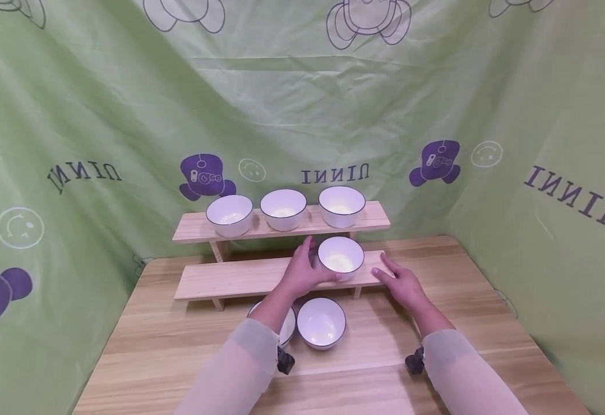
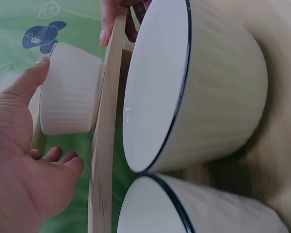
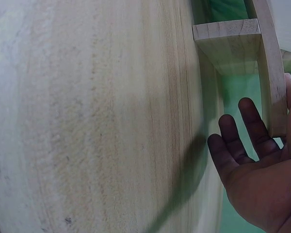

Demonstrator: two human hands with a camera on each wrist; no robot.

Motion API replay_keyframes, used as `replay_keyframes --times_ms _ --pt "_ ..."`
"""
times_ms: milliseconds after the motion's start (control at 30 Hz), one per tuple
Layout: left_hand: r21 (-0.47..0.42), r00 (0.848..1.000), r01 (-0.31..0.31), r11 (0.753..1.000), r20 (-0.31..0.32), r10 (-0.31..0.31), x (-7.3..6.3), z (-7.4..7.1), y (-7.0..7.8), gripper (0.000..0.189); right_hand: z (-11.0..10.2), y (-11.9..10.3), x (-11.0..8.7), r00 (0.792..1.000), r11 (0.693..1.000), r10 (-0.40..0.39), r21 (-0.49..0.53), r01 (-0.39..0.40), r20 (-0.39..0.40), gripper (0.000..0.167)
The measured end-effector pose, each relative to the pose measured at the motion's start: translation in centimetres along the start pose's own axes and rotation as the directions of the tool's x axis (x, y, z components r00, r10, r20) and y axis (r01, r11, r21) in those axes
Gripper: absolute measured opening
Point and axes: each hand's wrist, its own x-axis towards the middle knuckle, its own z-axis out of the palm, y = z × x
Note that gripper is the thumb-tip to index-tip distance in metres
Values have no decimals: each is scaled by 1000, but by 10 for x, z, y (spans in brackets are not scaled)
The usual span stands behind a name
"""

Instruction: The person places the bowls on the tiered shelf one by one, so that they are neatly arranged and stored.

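Note:
My left hand (image 1: 302, 271) is around the left and front of a white, dark-rimmed bowl (image 1: 341, 253) standing upright on the lower shelf of a wooden two-tier rack (image 1: 240, 276). In the left wrist view, the thumb of that hand (image 2: 19, 160) reaches the rim of this bowl (image 2: 70, 92), while the other fingers appear apart from its side. My right hand (image 1: 403, 285) grips the lower shelf's right end; in the right wrist view the board (image 3: 271, 73) lies between thumb and fingers. Two more bowls, one (image 1: 321, 323) beside another (image 1: 288, 328), stand on the table; my left forearm partly hides the latter.
Three matching bowls, left (image 1: 229, 215), middle (image 1: 284, 210) and right (image 1: 341, 206), line the upper shelf (image 1: 193, 227). The rack stands on a wooden table (image 1: 177, 346). A green printed curtain (image 1: 281, 115) hangs close behind and at both sides.

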Motion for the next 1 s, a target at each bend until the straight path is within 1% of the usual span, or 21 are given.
replay_keyframes --times_ms 167,333,467,600,733,833,1000 --pt "-12 1000 -27 1000 -10 27 -9 -12 -8 130 2 0 2 1000 1000 -6 7 6 4 80" --pt "-9 999 -34 999 -13 33 -19 -25 -12 122 2 2 2 1000 1000 -1 4 1 7 79" --pt "-14 999 -42 999 -10 42 -27 -38 -18 116 0 2 1 1000 1000 -8 0 8 5 81" --pt "-36 999 -49 998 -7 49 -39 -54 -24 110 -1 1 2 1000 1000 -10 5 9 16 82" --pt "-65 1000 -22 998 -10 22 -54 -70 -30 100 -1 1 1 1000 1000 -10 21 10 22 82" --pt "-77 1000 -10 997 -12 9 -63 -79 -34 93 -1 1 0 1000 999 -4 40 4 15 83" --pt "-78 999 -45 996 -12 44 -73 -89 -41 88 0 1 0 1000 999 -4 51 3 15 85"
